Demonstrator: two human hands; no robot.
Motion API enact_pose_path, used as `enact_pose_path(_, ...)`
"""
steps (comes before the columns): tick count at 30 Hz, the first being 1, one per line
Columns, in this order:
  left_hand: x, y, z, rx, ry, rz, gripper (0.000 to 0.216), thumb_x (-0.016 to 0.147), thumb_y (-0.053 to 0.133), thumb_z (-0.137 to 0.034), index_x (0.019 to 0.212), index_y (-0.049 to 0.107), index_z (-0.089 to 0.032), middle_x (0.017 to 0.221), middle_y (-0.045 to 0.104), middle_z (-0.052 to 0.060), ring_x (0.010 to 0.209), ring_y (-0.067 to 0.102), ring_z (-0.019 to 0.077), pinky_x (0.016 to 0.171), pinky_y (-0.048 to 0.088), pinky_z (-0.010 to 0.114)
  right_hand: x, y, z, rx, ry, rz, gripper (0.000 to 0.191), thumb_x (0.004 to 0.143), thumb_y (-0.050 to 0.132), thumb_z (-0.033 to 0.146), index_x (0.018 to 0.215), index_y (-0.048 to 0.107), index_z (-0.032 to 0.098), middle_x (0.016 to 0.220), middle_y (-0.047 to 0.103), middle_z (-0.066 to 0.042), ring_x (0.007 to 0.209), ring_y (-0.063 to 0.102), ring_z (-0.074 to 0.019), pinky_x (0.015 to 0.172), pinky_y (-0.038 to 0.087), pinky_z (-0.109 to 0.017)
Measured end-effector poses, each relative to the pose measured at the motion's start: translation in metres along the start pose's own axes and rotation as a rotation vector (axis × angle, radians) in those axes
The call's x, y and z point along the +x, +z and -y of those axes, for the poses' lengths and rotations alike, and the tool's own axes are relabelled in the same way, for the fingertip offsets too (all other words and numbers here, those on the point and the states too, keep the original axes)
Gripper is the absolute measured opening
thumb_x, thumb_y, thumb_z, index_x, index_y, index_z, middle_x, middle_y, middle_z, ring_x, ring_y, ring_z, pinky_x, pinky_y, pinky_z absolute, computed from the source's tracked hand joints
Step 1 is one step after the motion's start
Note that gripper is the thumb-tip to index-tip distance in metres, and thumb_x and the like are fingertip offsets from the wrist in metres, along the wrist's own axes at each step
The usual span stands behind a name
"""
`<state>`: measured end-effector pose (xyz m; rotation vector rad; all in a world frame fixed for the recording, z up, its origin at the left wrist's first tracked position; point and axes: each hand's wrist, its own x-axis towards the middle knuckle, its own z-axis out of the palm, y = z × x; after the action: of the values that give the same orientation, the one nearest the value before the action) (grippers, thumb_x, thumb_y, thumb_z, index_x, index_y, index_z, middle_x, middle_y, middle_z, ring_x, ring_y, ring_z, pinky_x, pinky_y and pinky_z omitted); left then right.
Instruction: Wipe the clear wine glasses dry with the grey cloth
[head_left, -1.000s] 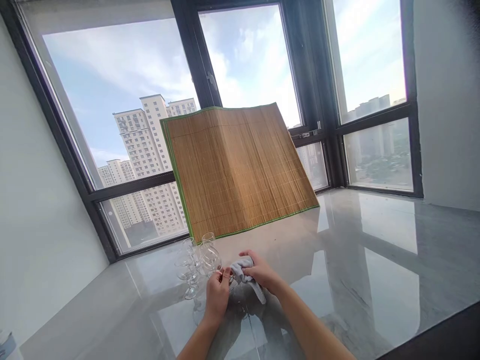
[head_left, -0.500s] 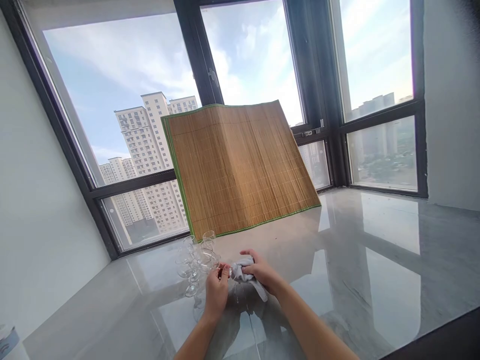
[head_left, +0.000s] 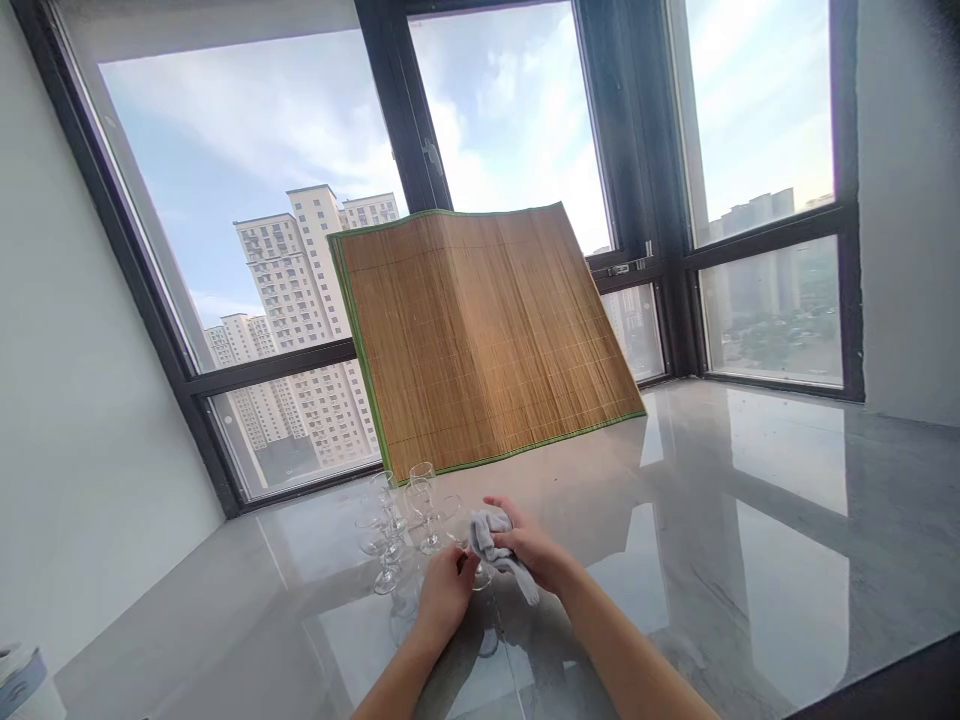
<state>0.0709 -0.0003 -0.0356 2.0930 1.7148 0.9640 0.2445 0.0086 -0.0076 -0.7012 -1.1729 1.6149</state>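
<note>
My left hand (head_left: 448,590) is closed, its fingers pinched around the stem of a small clear stemmed glass. The bowl of this stemmed glass (head_left: 453,512) leans to the upper left, and its round foot shows just right of my fingertips. My right hand (head_left: 536,550) grips a bunched grey-white cloth (head_left: 491,532), which touches or nearly touches the glass; a loose end hangs below. Left of my hands, several similar clear glasses (head_left: 386,578) stand upright in a close group on the glossy grey surface (head_left: 300,620).
Behind the glasses, a bamboo mat (head_left: 487,330) with green edging leans against the dark window frame (head_left: 405,100). A white roll (head_left: 28,685) with a blue-grey band sits at the lower left corner. A white wall (head_left: 97,400) bounds the left side.
The held glass has swung from lying nearly level to a more upright tilt, its foot now lower right, clear of the cloth's front. My left hand has shifted slightly right.
</note>
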Motion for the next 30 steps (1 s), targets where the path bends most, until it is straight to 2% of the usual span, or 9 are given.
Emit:
enact_pose_path(3, 0.002, 0.0, 0.002, -0.048, 0.071, 0.02, 0.029, 0.088, 0.045, -0.027, 0.071, 0.066, -0.018, 0.07, 0.068, 0.003, 0.066, 0.057, 0.0164, 0.064, 0.034, 0.026, -0.002, 0.003, -0.006, 0.028, 0.062, 0.079, 0.078, 0.058, 0.073, 0.022, 0.131, 0.048, 0.028, 0.082, 0.067, 0.0, 0.06, 0.061, -0.0169, 0.054, 0.045, -0.027)
enact_pose_path(8, 0.003, 0.002, 0.004, -0.098, 0.117, 0.016, 0.026, 0.085, 0.047, -0.025, 0.076, 0.07, -0.018, 0.077, 0.071, 0.004, 0.07, 0.057, 0.0173, 0.067, 0.039, 0.027, -0.002, 0.0, -0.008, 0.072, 0.039, 0.091, 0.075, 0.059, 0.075, 0.021, 0.13, 0.051, 0.027, 0.081, 0.068, 0.0, 0.061, 0.063, -0.0176, 0.054, 0.046, -0.027)
enact_pose_path(11, 0.006, 0.002, 0.005, -0.13, 0.17, 0.026, 0.025, 0.084, 0.048, -0.023, 0.075, 0.071, -0.019, 0.08, 0.073, 0.005, 0.075, 0.06, 0.0197, 0.07, 0.042, 0.029, -0.002, 0.0, -0.009, 0.019, 0.051, 0.109, 0.079, 0.06, 0.077, 0.023, 0.133, 0.049, 0.028, 0.084, 0.067, -0.001, 0.064, 0.064, -0.0173, 0.057, 0.048, -0.027)
enact_pose_path(16, 0.011, 0.001, 0.004, -0.173, 0.261, 0.07, 0.026, 0.08, 0.053, -0.021, 0.095, 0.073, -0.02, 0.097, 0.075, 0.007, 0.085, 0.065, 0.0217, 0.078, 0.047, 0.03, -0.007, 0.006, -0.007, 0.031, 0.029, 0.172, 0.084, 0.058, 0.077, 0.022, 0.136, 0.046, 0.027, 0.091, 0.066, 0.0, 0.075, 0.063, -0.0159, 0.066, 0.048, -0.025)
enact_pose_path(20, 0.009, 0.002, 0.004, -0.112, 0.223, 0.063, 0.026, 0.083, 0.049, -0.023, 0.092, 0.074, -0.02, 0.094, 0.076, 0.007, 0.081, 0.066, 0.0215, 0.076, 0.047, 0.029, -0.007, 0.009, -0.007, 0.079, 0.014, 0.163, 0.087, 0.057, 0.076, 0.021, 0.137, 0.042, 0.025, 0.08, 0.062, 0.004, 0.065, 0.056, -0.0126, 0.061, 0.043, -0.023)
enact_pose_path(24, 0.006, 0.002, 0.003, -0.12, 0.183, 0.07, 0.02, 0.081, 0.052, -0.023, 0.082, 0.072, -0.019, 0.085, 0.075, 0.004, 0.076, 0.064, 0.0194, 0.07, 0.044, 0.027, -0.001, 0.007, -0.012, 0.086, -0.012, 0.12, 0.089, 0.056, 0.076, 0.022, 0.136, 0.04, 0.023, 0.074, 0.061, 0.005, 0.065, 0.055, -0.0136, 0.061, 0.041, -0.024)
enact_pose_path(27, 0.006, 0.0, 0.002, -0.131, 0.116, -0.004, 0.019, 0.08, 0.052, -0.026, 0.078, 0.069, -0.018, 0.075, 0.071, 0.002, 0.07, 0.06, 0.0179, 0.066, 0.042, 0.026, 0.006, 0.002, -0.017, 0.085, -0.046, 0.056, 0.088, 0.057, 0.076, 0.023, 0.136, 0.037, 0.024, 0.074, 0.062, 0.004, 0.065, 0.056, -0.0148, 0.062, 0.041, -0.025)
enact_pose_path(30, 0.005, -0.004, 0.001, -0.179, 0.016, -0.096, 0.021, 0.077, 0.054, -0.032, 0.084, 0.068, -0.018, 0.074, 0.069, 0.003, 0.071, 0.061, 0.0195, 0.068, 0.043, 0.029, 0.012, -0.002, -0.019, 0.119, -0.103, -0.053, 0.089, 0.057, 0.074, 0.023, 0.136, 0.034, 0.025, 0.078, 0.064, 0.003, 0.069, 0.059, -0.0162, 0.066, 0.043, -0.027)
